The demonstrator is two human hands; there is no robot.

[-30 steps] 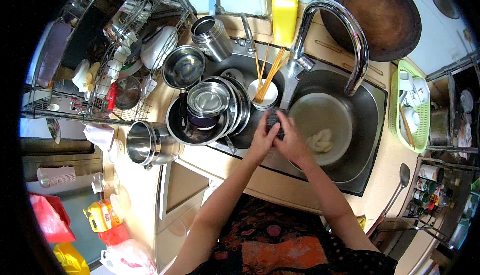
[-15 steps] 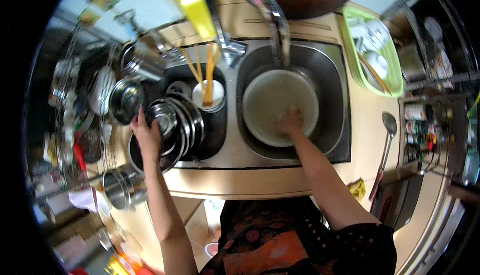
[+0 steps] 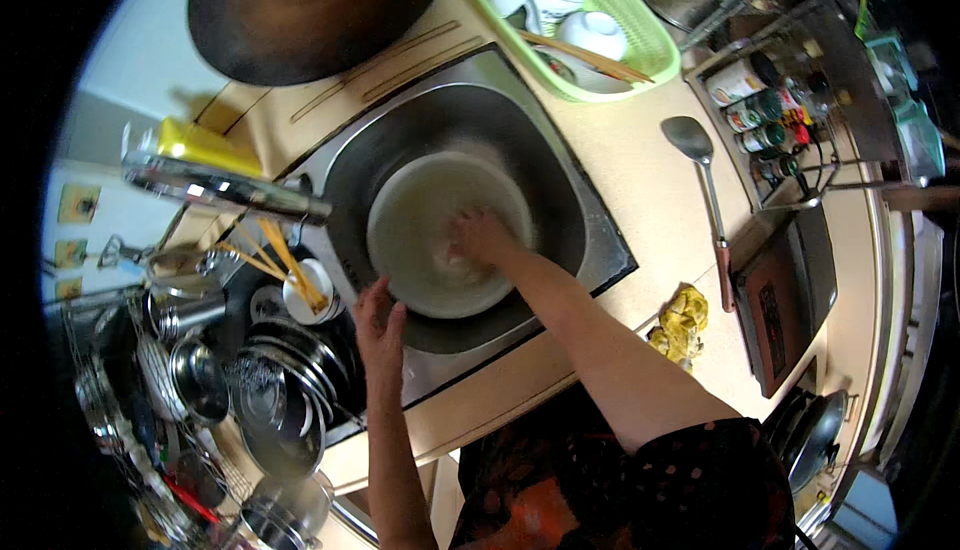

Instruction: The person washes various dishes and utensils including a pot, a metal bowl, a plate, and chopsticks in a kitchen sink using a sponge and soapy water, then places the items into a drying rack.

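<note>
In the right sink bowl (image 3: 555, 155) sits a round pale basin (image 3: 400, 190) of cloudy water. My right hand (image 3: 482, 238) reaches into that basin; its fingertips are under the murky water, and whatever they touch is hidden. Beside the basin's near left side is my left hand (image 3: 380, 322), thumb and fingers apart with nothing in them. Left of it, several stacked metal bowls and pans (image 3: 290, 355) fill the other sink bowl. A white bowl (image 3: 308, 290) there holds wooden chopsticks (image 3: 290, 265).
A chrome faucet (image 3: 230, 190) and a yellow bottle (image 3: 210, 145) stand at the left. Behind the sink leans a large dark wok (image 3: 310, 10). A green basket (image 3: 640, 45) holds white bowls. Rightward lie a metal spatula (image 3: 710, 185), a yellow cloth (image 3: 682, 322) and a dark cooktop (image 3: 785, 295).
My view has swung to the right. My left hand has left the stacked metal bowls and come over beside the basin. My right hand stays in the basin's water.
</note>
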